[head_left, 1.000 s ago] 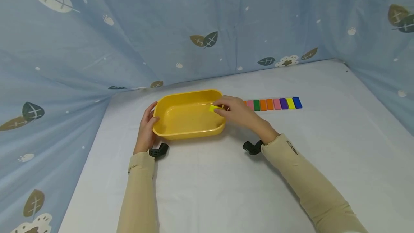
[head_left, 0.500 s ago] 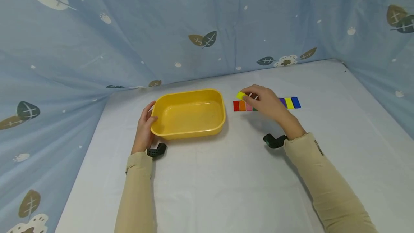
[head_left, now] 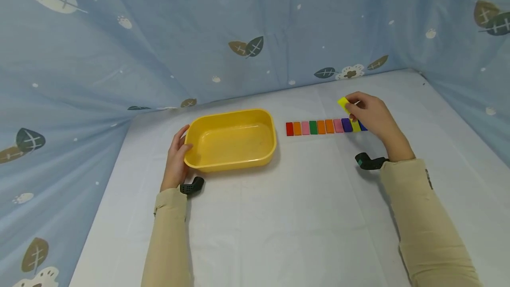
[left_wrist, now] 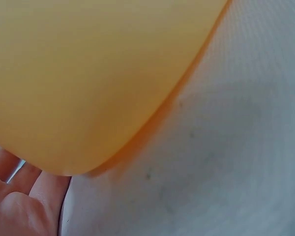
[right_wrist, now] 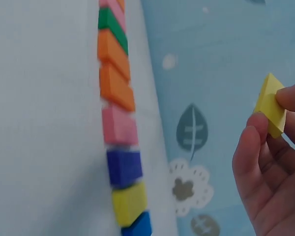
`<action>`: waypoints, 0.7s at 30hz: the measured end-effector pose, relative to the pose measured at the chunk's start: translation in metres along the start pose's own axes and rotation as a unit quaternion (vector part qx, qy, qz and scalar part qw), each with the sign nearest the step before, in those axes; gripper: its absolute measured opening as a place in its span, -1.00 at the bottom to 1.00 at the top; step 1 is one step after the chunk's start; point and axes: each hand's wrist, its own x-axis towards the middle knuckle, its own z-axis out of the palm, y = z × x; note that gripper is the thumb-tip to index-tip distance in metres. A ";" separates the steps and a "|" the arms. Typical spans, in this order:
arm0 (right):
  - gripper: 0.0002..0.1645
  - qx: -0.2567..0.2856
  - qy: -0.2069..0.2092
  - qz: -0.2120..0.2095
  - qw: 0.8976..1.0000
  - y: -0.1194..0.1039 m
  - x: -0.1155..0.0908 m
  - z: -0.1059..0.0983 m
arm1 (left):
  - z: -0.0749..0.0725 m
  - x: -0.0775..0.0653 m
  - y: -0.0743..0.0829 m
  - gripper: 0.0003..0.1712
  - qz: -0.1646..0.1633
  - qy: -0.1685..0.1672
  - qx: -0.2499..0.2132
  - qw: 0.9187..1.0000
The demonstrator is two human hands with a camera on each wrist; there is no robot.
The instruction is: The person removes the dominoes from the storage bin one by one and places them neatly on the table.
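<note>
Between the thumb and fingers of my right hand point(head_left: 370, 112) is a small yellow block point(head_left: 343, 104), pinched above the right part of a row of coloured blocks. The right wrist view shows this yellow block point(right_wrist: 271, 105) tilted, apart from the row. My left hand point(head_left: 175, 160) grips the left side of a yellow plastic basin point(head_left: 231, 166), thumb at the rim and fingers along the outer wall. In the left wrist view the basin point(left_wrist: 88, 88) covers part of that hand. Behind my right hand, the blue block point(head_left: 362, 126) ending the row is partly hidden.
The row runs left to right beside the basin, from a red block point(head_left: 289, 129) through orange, pink, green point(head_left: 313, 127) and purple ones. A white cloth point(head_left: 259, 234) covers the table. A blue patterned curtain point(head_left: 199, 34) hangs behind and at both sides.
My right hand has carried the yellow block out of the basin, rightward along the row to its right end. The left hand stays on the basin.
</note>
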 end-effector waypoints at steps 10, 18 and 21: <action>-0.26 0.005 0.018 0.067 0.998 0.078 0.027 -0.003 | 0.003 -0.005 0.007 -0.40 -0.006 -0.002 0.007 1.000; -0.15 -0.028 0.054 0.119 0.991 0.133 0.038 -0.001 | 0.000 0.001 0.001 -0.42 -0.013 0.004 0.000 1.000; -0.13 -0.023 0.045 0.135 0.990 0.128 0.032 -0.005 | -0.001 0.001 0.000 -0.42 -0.011 0.003 0.003 1.000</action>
